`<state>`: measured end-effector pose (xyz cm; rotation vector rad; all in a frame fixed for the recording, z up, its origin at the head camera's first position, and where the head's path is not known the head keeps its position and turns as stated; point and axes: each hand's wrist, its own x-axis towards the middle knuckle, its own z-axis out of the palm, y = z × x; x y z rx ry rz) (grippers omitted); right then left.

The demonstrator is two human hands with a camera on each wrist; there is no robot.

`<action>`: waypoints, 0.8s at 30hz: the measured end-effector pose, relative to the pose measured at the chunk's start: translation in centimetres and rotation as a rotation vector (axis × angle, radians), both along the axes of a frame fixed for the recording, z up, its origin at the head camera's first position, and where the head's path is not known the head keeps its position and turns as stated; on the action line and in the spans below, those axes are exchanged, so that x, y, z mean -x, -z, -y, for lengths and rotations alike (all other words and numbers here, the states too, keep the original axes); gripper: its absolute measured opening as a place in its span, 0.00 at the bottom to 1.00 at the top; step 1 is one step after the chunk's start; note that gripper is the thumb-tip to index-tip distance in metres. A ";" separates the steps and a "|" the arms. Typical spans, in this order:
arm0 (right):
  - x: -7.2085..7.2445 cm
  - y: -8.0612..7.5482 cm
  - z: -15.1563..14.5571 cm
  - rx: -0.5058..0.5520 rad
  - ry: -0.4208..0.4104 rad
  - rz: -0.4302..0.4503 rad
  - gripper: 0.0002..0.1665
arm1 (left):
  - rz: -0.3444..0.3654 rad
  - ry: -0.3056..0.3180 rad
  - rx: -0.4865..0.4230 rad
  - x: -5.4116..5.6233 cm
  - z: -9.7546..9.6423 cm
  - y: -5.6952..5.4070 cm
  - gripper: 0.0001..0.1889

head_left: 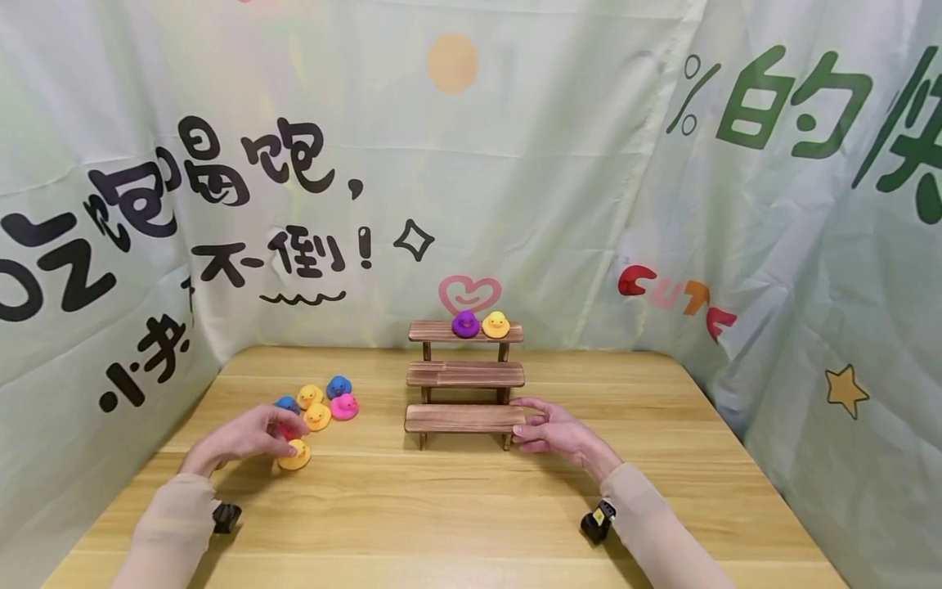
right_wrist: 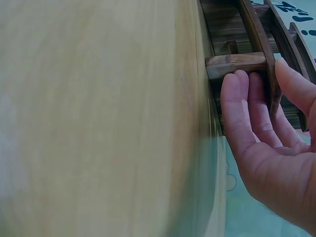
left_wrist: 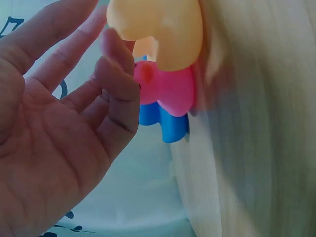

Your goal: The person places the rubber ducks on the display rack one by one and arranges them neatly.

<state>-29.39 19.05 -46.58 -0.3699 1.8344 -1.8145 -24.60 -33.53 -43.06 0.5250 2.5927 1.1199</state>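
At the left of the head view, my left hand (head_left: 253, 433) reaches over the near yellow rubber duck (head_left: 296, 456), its thumb tip at the duck's side. In the left wrist view that yellow duck (left_wrist: 160, 32) is close to bent fingertips; a firm pinch is not visible. Beside it are a pink duck (left_wrist: 170, 89) and a blue duck (left_wrist: 173, 126). My right hand (head_left: 559, 438) grips the right end of the lowest plank of a three-step wooden stand (head_left: 464, 419). The right wrist view shows the thumb (right_wrist: 294, 81) above the plank and fingers beneath it.
On the stand's top step sit a purple duck (head_left: 465, 325) and a yellow duck (head_left: 496, 325). Several more ducks cluster beyond my left hand, among them a pink one (head_left: 343, 406) and a blue one (head_left: 338, 387). A printed curtain (head_left: 530, 204) surrounds the wooden table (head_left: 456, 523).
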 end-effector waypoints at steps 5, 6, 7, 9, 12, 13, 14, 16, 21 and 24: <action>0.0 0.1 0.0 0.002 -0.004 0.002 0.39 | 0.017 0.008 0.024 -0.1 -0.2 0.2 0.18; 0.0 0.0 0.0 0.004 -0.004 0.001 0.39 | 0.018 0.010 0.028 -0.1 -0.2 0.3 0.17; 0.0 0.0 0.0 0.005 -0.003 0.003 0.40 | 0.015 0.014 0.036 -0.1 -0.3 0.3 0.16; 0.0 0.0 -0.1 0.005 0.000 0.004 0.40 | 0.011 0.025 0.044 -0.1 -0.4 0.4 0.16; 0.1 -0.1 -0.1 0.004 0.001 0.000 0.40 | 0.010 0.043 0.049 0.0 -0.7 0.4 0.15; 0.1 -0.1 -0.1 0.001 0.001 0.000 0.40 | 0.011 0.048 0.053 0.0 -0.7 0.4 0.15; 0.1 -0.1 -0.1 -0.001 0.001 -0.002 0.40 | 0.013 0.053 0.054 0.0 -0.8 0.4 0.16; 0.1 -0.1 -0.1 -0.001 0.000 -0.003 0.40 | 0.015 0.061 0.053 0.1 -0.9 0.4 0.16; 0.1 -0.1 -0.1 0.000 -0.002 -0.013 0.39 | 0.010 0.056 0.051 0.2 -1.0 0.6 0.17; 0.0 0.0 -0.1 0.001 -0.001 -0.012 0.39 | -0.001 0.052 0.046 0.3 -1.1 0.7 0.18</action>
